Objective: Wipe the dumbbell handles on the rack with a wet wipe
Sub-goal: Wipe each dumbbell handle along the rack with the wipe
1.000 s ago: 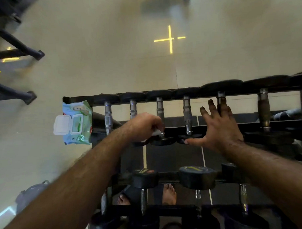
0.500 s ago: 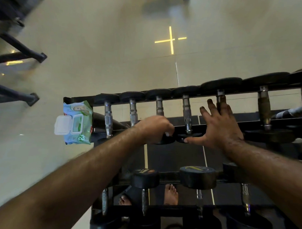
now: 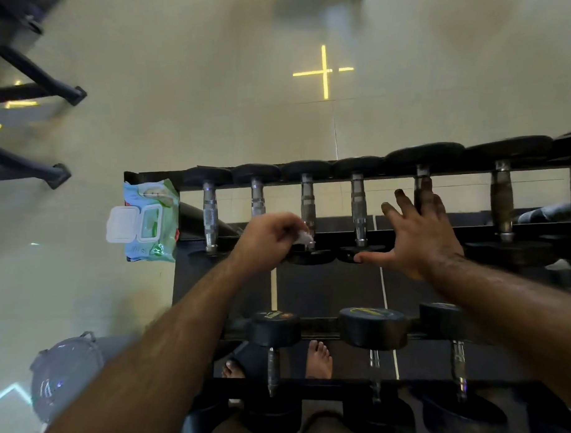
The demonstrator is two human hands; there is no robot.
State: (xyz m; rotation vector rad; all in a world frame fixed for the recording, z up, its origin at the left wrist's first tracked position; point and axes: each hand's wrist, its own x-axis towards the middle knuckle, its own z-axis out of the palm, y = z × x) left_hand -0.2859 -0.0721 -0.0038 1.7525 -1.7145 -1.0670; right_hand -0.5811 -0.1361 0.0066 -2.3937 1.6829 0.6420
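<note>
Since the frame half a second before, we noted that the left hand (image 3: 270,238) had drawn slightly back along the handle, so that a bit of the white wet wipe (image 3: 303,239) now showed at its fingertips; the right hand (image 3: 416,240) had barely shifted. We recorded the left-hand fingers curled, pinching the wipe against the near end of the third dumbbell handle (image 3: 308,205) from the left on the top tier of the rack (image 3: 322,240). The right-hand fingers were spread and straight, the thumb lying on the near head of the fourth dumbbell (image 3: 357,253), the fingertips reaching over the fifth handle (image 3: 421,182). The wipes packet (image 3: 148,221), lid flipped open, sat at the left end of the rack. Lower tiers held further dumbbells (image 3: 372,328); a bare foot (image 3: 319,360) showed on the floor beneath them.
</note>
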